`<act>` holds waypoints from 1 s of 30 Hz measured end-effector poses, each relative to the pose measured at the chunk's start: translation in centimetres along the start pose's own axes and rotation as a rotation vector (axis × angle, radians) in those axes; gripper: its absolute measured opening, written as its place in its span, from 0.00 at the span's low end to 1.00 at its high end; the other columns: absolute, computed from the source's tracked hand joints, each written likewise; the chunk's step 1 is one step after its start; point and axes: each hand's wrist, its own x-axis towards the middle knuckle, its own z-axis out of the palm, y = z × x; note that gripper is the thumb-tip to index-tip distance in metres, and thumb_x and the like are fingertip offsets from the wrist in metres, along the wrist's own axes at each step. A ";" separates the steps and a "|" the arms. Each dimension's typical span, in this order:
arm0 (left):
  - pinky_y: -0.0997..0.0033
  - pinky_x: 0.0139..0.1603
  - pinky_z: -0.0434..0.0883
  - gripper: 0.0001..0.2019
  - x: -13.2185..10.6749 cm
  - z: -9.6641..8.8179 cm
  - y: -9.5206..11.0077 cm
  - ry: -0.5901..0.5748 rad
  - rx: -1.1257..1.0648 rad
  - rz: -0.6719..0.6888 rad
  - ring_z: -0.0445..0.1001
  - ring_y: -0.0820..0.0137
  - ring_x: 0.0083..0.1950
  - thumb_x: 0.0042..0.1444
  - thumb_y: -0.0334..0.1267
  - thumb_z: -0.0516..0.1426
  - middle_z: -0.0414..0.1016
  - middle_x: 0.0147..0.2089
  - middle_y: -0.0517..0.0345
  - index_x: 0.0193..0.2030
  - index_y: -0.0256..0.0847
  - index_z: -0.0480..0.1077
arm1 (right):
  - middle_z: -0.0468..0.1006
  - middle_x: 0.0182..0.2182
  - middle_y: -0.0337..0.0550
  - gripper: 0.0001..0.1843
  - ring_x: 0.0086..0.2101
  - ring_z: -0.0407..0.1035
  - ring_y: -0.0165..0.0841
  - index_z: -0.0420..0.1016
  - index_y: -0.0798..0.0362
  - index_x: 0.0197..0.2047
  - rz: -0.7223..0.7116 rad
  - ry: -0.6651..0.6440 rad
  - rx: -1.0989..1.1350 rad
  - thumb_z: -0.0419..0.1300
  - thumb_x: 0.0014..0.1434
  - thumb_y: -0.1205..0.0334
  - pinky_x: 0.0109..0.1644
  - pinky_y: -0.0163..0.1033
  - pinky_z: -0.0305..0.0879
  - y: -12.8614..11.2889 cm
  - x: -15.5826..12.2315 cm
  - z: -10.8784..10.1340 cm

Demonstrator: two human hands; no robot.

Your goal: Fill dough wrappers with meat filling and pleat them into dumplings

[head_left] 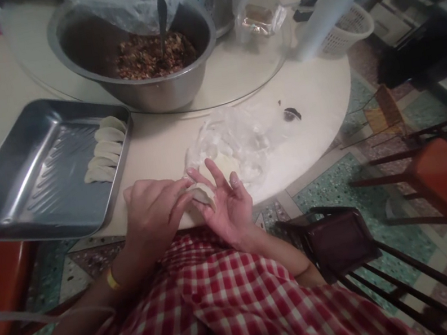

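A folded dumpling [202, 194] is held between my two hands over the near edge of the table. My left hand [155, 204] is closed, with its fingertips pinching the dumpling's left end. My right hand [232, 206] is turned palm up and supports the dumpling between thumb and forefinger, while its other fingers stretch outward. Just beyond lie round pale wrappers [226, 168] on a floury clear plastic bag [239, 136], partly hidden by my fingers. To the left, a metal tray [55, 161] has several finished dumplings [106, 147] lined up along its right side.
A large metal bowl [159, 92] of minced filling [144, 55] with a spoon [162, 20] stands on the glass turntable [244, 87]. Farther right are a plastic-wrapped package [258, 18], a film roll [327, 18] and a white basket [349, 26]. Stools [338, 239] surround the table.
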 end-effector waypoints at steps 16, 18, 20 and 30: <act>0.57 0.45 0.66 0.09 0.1 -1.4 -0.8 -0.061 0.040 0.063 0.75 0.62 0.41 0.64 0.37 0.56 0.79 0.44 0.53 0.50 0.44 0.71 | 0.82 0.47 0.42 0.24 0.41 0.77 0.29 0.71 0.44 0.55 0.095 -0.031 -0.014 0.40 0.69 0.47 0.38 0.32 0.75 0.4 0.4 0.3; 0.57 0.45 0.67 0.06 0.3 -1.6 -1.0 -0.063 0.037 0.121 0.75 0.62 0.41 0.64 0.34 0.56 0.79 0.43 0.54 0.46 0.44 0.71 | 0.83 0.47 0.43 0.25 0.38 0.77 0.28 0.71 0.45 0.54 0.129 -0.031 -0.008 0.39 0.69 0.47 0.34 0.31 0.74 0.6 0.5 0.5; 0.58 0.44 0.68 0.04 0.3 -1.7 -1.1 -0.070 0.032 0.146 0.75 0.63 0.40 0.63 0.32 0.56 0.79 0.40 0.55 0.42 0.44 0.71 | 0.82 0.49 0.44 0.25 0.36 0.76 0.27 0.71 0.46 0.54 0.147 -0.031 0.004 0.38 0.69 0.47 0.30 0.29 0.72 0.8 0.5 0.7; 0.56 0.47 0.68 0.10 0.0 -1.9 -0.7 -0.058 0.036 0.113 0.74 0.60 0.43 0.63 0.33 0.56 0.79 0.44 0.51 0.51 0.41 0.70 | 0.82 0.44 0.41 0.27 0.31 0.73 0.26 0.70 0.46 0.55 0.153 -0.009 0.048 0.35 0.70 0.50 0.24 0.26 0.66 1.0 0.8 1.2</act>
